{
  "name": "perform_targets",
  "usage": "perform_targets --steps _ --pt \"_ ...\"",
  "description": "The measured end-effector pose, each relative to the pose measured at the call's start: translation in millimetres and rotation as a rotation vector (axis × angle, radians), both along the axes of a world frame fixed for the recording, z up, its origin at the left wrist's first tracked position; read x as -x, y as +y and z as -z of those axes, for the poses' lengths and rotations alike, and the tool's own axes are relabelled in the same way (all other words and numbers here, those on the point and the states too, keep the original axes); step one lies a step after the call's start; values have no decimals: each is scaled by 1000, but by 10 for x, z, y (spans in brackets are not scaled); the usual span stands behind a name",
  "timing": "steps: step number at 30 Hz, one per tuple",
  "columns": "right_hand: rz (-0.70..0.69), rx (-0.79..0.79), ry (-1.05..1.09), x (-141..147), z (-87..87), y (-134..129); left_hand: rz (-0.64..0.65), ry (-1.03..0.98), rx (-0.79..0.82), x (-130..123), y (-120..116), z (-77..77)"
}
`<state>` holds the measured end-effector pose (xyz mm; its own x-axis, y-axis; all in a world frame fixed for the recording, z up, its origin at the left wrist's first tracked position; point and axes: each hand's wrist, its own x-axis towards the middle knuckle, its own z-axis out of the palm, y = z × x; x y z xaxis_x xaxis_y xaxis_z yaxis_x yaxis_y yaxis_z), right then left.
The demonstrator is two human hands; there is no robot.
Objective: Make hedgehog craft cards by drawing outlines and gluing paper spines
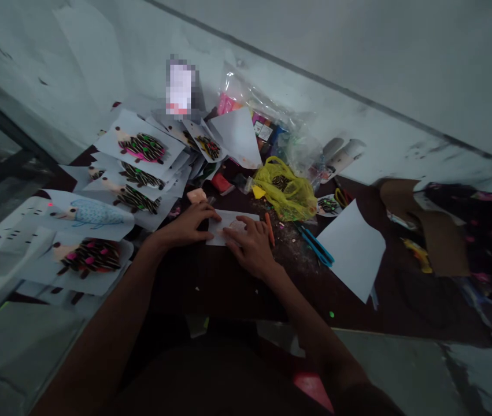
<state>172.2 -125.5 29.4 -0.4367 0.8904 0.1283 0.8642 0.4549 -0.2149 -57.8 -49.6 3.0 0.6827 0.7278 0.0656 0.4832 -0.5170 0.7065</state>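
A small white sheet of paper lies flat on the dark table in front of me. My left hand rests at its left edge, fingers apart and stretched toward it. My right hand lies on the right half, its fingers spread over a pale, roundish shape on the paper that they partly hide. Close to the right fingers is an orange stick-like tool. Just beyond my left hand sits a peach-coloured lump, which looks like modelling clay. Blue-handled scissors lie farther right.
Stacked pictures of hedgehogs fill the left side, with a blue-bodied one among them. Behind are a yellow plastic bag, clear bags with coloured packs and a blurred-out device. A white sheet and brown cardboard lie right.
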Motion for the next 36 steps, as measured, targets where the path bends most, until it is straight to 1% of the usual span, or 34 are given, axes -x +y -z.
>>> perform_targets --steps 3,6,10,15,21,26,30,36 --pt "-23 27 -32 56 6 19 -13 9 2 -1 -6 2" --pt "-38 20 -57 76 20 35 -20 8 -4 -2 -13 12" --pt "-48 -6 -62 42 32 23 -20 -10 -9 -2 -16 19" --pt "-21 -37 -54 -18 -21 -36 -9 -14 2 2 -9 11" --pt "-79 -21 -105 5 -28 -72 1 -9 0 9 -10 -2" --pt "-74 -14 -109 20 4 -79 5 -14 -6 12 -17 10" --pt "-50 7 -89 -6 3 -91 -17 -4 2 6 -15 11" --pt "-29 -13 -108 36 2 -65 -1 -3 0 8 -6 0"
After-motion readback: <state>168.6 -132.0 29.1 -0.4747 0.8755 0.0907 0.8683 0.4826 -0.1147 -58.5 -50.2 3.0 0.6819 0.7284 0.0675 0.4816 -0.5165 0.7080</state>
